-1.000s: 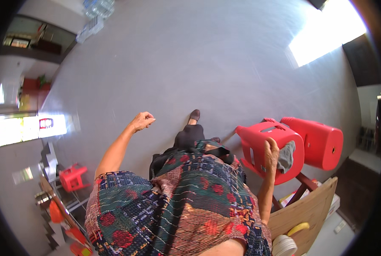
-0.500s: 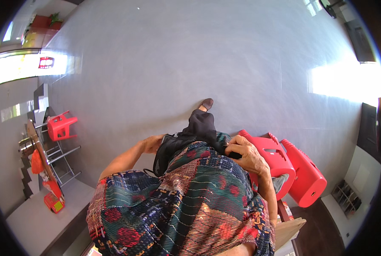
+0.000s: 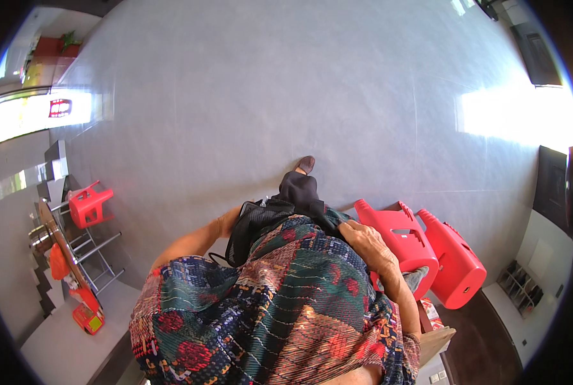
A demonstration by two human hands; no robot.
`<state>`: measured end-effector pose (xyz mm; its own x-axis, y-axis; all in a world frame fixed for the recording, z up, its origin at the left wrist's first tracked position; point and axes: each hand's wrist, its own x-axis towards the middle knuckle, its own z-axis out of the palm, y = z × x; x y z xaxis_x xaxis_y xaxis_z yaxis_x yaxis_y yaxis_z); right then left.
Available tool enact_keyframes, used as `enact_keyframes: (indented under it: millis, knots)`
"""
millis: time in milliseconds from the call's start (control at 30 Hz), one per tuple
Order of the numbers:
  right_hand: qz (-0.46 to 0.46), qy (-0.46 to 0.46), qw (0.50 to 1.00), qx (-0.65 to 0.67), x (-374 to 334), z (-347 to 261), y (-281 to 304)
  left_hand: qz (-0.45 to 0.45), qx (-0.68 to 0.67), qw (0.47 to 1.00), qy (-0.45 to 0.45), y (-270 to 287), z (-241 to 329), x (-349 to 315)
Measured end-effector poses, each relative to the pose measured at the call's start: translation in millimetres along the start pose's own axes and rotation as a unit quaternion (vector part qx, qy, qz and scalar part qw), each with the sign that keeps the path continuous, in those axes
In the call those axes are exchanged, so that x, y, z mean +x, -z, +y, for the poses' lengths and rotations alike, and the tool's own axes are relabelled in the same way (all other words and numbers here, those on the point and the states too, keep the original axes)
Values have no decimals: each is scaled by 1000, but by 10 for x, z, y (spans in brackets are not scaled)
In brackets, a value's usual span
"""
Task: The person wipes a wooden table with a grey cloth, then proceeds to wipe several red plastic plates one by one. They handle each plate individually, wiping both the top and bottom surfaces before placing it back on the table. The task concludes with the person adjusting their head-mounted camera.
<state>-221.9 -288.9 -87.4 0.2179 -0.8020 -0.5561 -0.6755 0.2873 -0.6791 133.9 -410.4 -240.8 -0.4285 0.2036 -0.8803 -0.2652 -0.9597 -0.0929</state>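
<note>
A black mesh item, like a bag or garment (image 3: 253, 224), hangs at the left front of my waist over a patterned shirt (image 3: 286, 289). My left hand (image 3: 231, 221) is at its left edge, the fingers hidden behind the mesh. At the right of my waist, my right hand (image 3: 367, 244) is closed with its fingertips on dark cloth (image 3: 328, 222) by the shirt hem; the exact edge it pinches is partly covered. Below are my black trousers (image 3: 299, 190) and one dark shoe (image 3: 306, 164) on the floor.
Red plastic chairs or stools (image 3: 402, 237) stand close to my right arm, a grey cloth (image 3: 416, 280) on one. To the left are a small red stool (image 3: 91, 206), a metal-legged table (image 3: 100, 247) and an orange bag (image 3: 59, 262). A wooden board (image 3: 435, 341) shows at lower right.
My right hand has turned flatter, its knuckles less raised, and its fingertips have slid slightly left. My left hand has gone further behind the mesh. The view has shifted slightly.
</note>
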Motion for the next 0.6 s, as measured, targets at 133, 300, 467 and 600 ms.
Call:
enact_keyframes:
  millis: [133,300,467,600]
  knots:
    - [37,0,982,183,9,67,-51,24,4,1000,-7,-48,146,-118]
    - [113,-38,938,326,-102,3,-143,17,54,998,-14,-53,393,-283]
    - [140,-69,920,359,-259,-115,-225,57,148,987,-32,-216,656,-474]
    - [160,-93,902,389,-415,-186,-371,78,217,973,-26,-624,921,-684]
